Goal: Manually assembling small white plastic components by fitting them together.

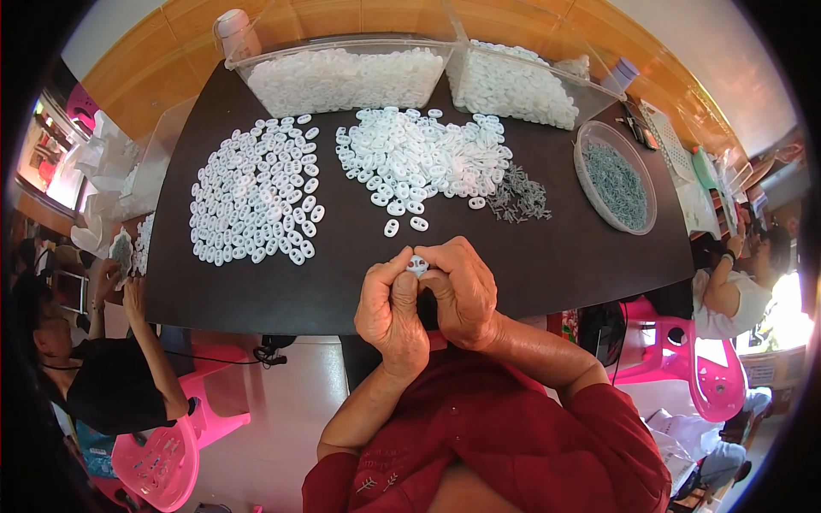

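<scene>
Left hand [391, 309]: pinching piece [416, 266], 9 o'clock side
Right hand [463, 288]: pinching 3 o'clock side
Piece: likely needing steady, even thumb pressure

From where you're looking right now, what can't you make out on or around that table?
All in the head view:
White piece: edges and underside, covered by the left grip and right grip.
Heaped white pieces: the lower ones, hidden under those on top.
Loose grey rods: too small to tell whether smooth or threaded.
Co-worker at left: anything held is too small near the dark rim.
</scene>
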A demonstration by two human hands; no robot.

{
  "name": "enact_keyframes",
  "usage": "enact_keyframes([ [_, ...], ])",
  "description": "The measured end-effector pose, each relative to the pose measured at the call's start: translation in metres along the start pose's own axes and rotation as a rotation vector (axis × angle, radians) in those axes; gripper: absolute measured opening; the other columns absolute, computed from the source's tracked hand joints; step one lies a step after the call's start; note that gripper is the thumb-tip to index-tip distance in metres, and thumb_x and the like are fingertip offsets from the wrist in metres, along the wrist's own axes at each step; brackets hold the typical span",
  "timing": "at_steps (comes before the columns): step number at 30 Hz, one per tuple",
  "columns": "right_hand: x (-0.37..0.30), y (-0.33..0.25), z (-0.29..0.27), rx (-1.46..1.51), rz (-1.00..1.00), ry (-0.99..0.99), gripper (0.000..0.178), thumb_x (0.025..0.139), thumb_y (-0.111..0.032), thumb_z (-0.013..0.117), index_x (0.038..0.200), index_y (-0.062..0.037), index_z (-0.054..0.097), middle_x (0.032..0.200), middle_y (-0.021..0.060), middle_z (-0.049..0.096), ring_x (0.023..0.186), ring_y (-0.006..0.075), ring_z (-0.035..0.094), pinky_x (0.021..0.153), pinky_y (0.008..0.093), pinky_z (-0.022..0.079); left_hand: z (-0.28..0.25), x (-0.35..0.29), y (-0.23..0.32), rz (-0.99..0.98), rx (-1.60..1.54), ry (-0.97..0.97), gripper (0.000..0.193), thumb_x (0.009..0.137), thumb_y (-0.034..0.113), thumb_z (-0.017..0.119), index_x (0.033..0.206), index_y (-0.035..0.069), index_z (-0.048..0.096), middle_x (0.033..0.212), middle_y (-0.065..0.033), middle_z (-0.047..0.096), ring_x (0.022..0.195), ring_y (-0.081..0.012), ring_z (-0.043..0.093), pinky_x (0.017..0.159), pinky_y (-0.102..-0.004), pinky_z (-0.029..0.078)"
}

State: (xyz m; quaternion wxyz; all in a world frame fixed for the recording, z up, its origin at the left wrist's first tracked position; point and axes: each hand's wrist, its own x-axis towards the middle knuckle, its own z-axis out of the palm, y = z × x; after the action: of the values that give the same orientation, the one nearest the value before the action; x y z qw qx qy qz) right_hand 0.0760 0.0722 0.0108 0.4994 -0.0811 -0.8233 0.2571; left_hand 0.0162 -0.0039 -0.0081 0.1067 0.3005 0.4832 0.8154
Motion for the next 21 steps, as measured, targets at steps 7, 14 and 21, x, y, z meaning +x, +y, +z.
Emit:
enact_keyframes([
  [7,-0.0010,-0.0053,-0.0025,-0.004,0.039,-0.019,0.027,0.079,0.005,0.061,0.106,0.0067,0.057,0.085,0.0107,0.059,0.066,0.0201,0.052,0.056,0.0295,0.043,-0.0019,-0.0004,0.0020,0.016,0.116,-0.019,0.022,0.096,0.012,0.051,0.109,-0.004,0.059,0.093,-0.0028,0.056,0.081,-0.0075,0.052,0.074,-0.0210,0.044],
  [14,-0.0033,-0.0021,0.0000,0.000,0.021,0.007,0.028,0.078,0.004,0.063,0.106,0.0063,0.058,0.087,0.0117,0.060,0.066,0.0210,0.053,0.057,0.0298,0.044,0.0034,-0.0004,0.0002,0.009,0.056,0.029,0.016,0.096,0.006,0.049,0.106,-0.002,0.059,0.083,-0.0006,0.052,0.067,-0.0043,0.043,0.059,-0.0182,0.038],
  [21,-0.0048,-0.0019,-0.0003,-0.041,0.000,-0.001,0.026,0.079,0.004,0.062,0.104,0.0052,0.057,0.087,0.0134,0.061,0.068,0.0239,0.056,0.059,0.0316,0.046,0.0013,-0.0042,-0.0027,-0.032,0.004,0.017,0.018,0.097,0.008,0.048,0.107,-0.003,0.058,0.087,-0.0013,0.053,0.069,-0.0040,0.044,0.060,-0.0181,0.039],
])
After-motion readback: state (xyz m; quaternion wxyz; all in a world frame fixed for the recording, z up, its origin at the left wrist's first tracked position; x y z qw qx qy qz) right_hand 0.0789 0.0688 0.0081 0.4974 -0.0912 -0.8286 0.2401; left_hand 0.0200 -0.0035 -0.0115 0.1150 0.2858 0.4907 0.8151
